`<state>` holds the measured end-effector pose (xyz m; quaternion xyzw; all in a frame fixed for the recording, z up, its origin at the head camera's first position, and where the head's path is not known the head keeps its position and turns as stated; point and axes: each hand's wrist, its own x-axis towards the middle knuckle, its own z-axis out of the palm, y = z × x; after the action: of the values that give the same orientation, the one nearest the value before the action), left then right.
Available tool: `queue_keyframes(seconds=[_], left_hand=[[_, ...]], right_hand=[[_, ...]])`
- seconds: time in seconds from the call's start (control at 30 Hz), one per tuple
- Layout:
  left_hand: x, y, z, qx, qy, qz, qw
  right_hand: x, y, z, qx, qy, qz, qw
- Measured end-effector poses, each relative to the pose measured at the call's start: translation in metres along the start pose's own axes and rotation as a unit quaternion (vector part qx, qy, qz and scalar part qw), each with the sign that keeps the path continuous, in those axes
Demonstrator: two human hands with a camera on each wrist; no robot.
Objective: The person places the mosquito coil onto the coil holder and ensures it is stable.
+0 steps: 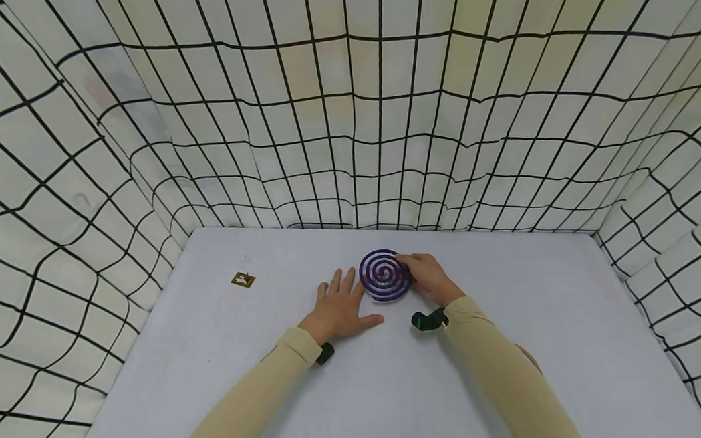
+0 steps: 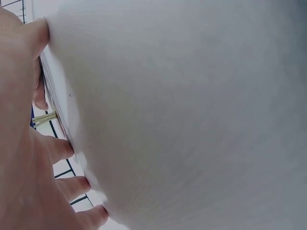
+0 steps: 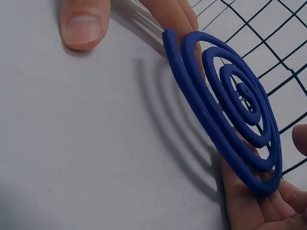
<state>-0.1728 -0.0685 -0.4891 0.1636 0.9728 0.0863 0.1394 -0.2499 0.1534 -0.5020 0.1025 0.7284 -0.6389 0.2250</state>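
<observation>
A dark blue mosquito coil [image 1: 385, 275] lies between my hands near the table's far edge. The right wrist view shows the coil [image 3: 211, 115] raised above the white surface, casting a shadow. My right hand [image 1: 431, 277] holds its right rim, some fingers passing beneath it. My left hand [image 1: 339, 312] rests on the table with fingers spread, the index fingertip by the coil's left edge; whether they touch I cannot tell. In the left wrist view, a gold-coloured metal piece [image 2: 45, 117] stands up beyond my left hand, next to a sliver of blue.
A small flat gold metal plate [image 1: 243, 279] with a cut-out lies at the left of the white table [image 1: 326, 412]. Black netting [image 1: 393, 118] hangs before the white walls behind the table and on both sides. Dark wrist cameras [image 1: 429, 319] sit under my wrists.
</observation>
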Motion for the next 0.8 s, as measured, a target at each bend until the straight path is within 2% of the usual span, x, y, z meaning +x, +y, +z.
queue_keyframes(seconds=[0.33,0.8], left_hand=[[0.0,0.0,0.0,-0.003,0.001,-0.003,1.0],[0.001,0.0,0.0,0.013,0.004,-0.002,0.9999]], right_hand=[[-0.008,-0.002,-0.008,0.02,0.001,0.004,0.9998],[-0.021,-0.002,-0.021,-0.007,0.035,-0.009,0.9993]])
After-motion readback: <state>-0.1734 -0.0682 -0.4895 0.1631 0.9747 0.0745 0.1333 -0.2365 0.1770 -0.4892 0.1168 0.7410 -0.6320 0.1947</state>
